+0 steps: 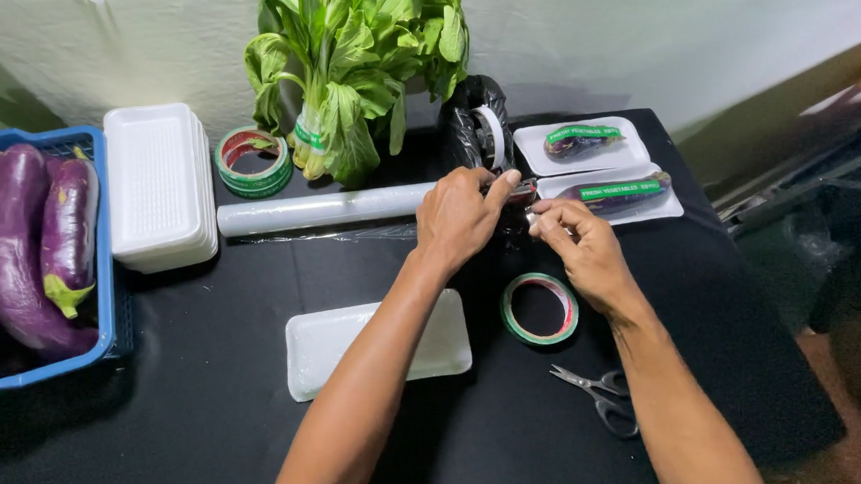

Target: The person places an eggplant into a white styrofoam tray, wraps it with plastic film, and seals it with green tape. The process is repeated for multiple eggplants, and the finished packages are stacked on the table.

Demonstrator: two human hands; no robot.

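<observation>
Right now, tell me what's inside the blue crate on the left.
The blue crate holds several purple eggplants, some with green stems showing. The picture's edge cuts off its left side, and whatever lies beneath the eggplants is covered.

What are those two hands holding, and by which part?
Both the left hand and right hand pinch a small dark object between fingertips; what it is cannot be told.

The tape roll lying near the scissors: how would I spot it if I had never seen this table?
On the black table, look just below the person's right hand and above the scissors. The tape roll lies flat there as a thin green ring. The other green roll is thicker and sits far back by the leafy greens.
</observation>
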